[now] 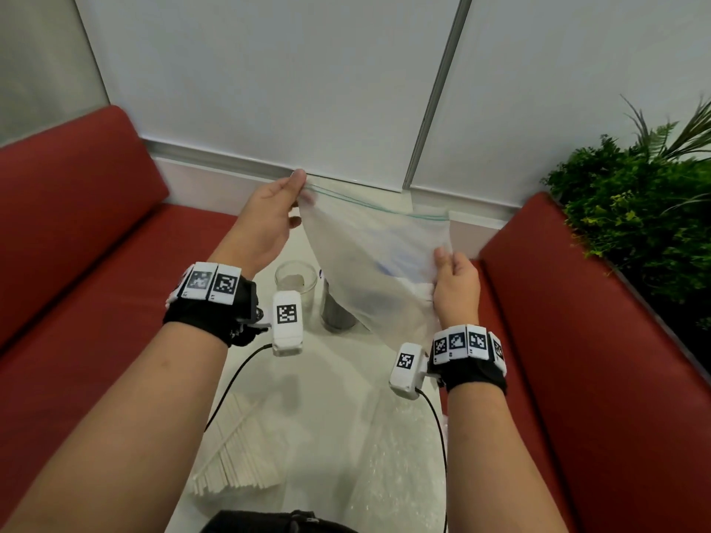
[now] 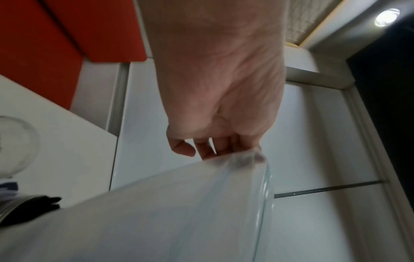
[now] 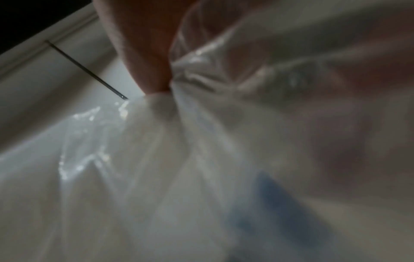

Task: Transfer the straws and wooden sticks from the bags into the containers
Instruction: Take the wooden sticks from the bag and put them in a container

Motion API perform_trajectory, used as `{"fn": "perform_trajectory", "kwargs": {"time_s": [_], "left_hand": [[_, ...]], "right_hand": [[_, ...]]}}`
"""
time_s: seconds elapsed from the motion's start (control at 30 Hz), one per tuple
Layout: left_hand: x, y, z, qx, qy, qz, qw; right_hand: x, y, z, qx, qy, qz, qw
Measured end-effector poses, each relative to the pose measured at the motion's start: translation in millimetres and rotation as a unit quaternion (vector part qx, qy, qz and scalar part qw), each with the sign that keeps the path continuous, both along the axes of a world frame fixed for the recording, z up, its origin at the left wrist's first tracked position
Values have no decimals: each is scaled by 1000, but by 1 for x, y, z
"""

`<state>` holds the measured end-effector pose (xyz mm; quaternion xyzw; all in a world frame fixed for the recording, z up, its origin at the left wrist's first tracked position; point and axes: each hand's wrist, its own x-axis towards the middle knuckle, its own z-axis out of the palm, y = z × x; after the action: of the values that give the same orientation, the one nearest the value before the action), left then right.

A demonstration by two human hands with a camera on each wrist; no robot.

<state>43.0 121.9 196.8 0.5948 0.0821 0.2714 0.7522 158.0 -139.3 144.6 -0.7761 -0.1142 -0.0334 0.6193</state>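
I hold a clear zip bag (image 1: 369, 259) with a green seal up over the white table (image 1: 331, 382). My left hand (image 1: 296, 194) pinches its top left corner at the seal, and the left wrist view shows those fingertips (image 2: 226, 148) on the plastic (image 2: 179, 203). My right hand (image 1: 446, 263) grips the bag's right edge lower down; crumpled plastic (image 3: 179, 141) fills the right wrist view. An empty glass jar (image 1: 296, 282) and a dark metal cup (image 1: 336, 313) stand under the bag. Paper-wrapped straws (image 1: 238, 452) lie in a heap at the table's near left.
A second clear bag (image 1: 400, 448) lies flat on the table's near right. Red benches (image 1: 96, 240) flank the table on both sides. A green plant (image 1: 638, 201) stands behind the right bench. White wall panels close off the far end.
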Motion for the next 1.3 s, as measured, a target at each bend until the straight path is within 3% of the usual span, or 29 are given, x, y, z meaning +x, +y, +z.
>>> {"fn": "perform_trajectory", "kwargs": {"time_s": [0.1, 0.2, 0.27, 0.37, 0.43, 0.5, 0.6, 0.7, 0.83, 0.9, 0.97, 1.03, 1.13, 1.17, 1.2, 1.23, 1.3], "left_hand": [[2, -13, 1, -106, -30, -44, 993], [-1, -16, -14, -74, -24, -235, 969], [-7, -17, -30, -61, 25, -294, 953], [-8, -21, -54, 14, 102, -268, 958], [-5, -21, -64, 38, 129, -217, 967], [-2, -17, -64, 39, 131, -172, 976], [-1, -6, -58, 39, 122, -151, 980], [-6, -1, -49, 52, 121, -139, 982], [-11, 1, -31, 108, 130, -167, 971], [-9, -3, -21, 176, 147, -185, 956], [-2, -14, -9, 269, 170, -215, 923], [7, -35, 1, 337, 189, -281, 879], [23, -80, 7, 381, 179, -410, 809], [28, -94, 7, 376, 169, -438, 799], [32, -105, 5, 352, 151, -446, 808], [37, -113, 3, 307, 127, -430, 839], [47, -119, -6, 187, 91, -325, 923]], "right_hand": [[-3, 4, -3, 28, 33, 33, 999], [-4, 5, 2, 89, 60, 42, 993], [0, 6, 5, 101, 51, 32, 993], [4, 5, 5, 106, 46, -7, 993], [7, -4, 1, 109, 54, 11, 993], [9, -17, -7, 110, 99, 121, 981], [7, -35, -20, 150, 187, 258, 936], [5, -51, -26, 153, 164, 210, 952], [2, -84, -23, 92, 143, 235, 957], [6, -105, -22, 19, 119, 162, 979], [10, -117, -17, -8, 68, 79, 995], [5, -108, -6, -15, 46, 149, 988], [-11, -77, -9, -148, 95, 329, 928], [-18, -70, -15, -159, 120, 360, 912], [-24, -69, -23, -133, 147, 359, 912], [-29, -72, -31, -89, 168, 328, 925], [-39, -86, -47, -7, 185, 211, 960]]}}
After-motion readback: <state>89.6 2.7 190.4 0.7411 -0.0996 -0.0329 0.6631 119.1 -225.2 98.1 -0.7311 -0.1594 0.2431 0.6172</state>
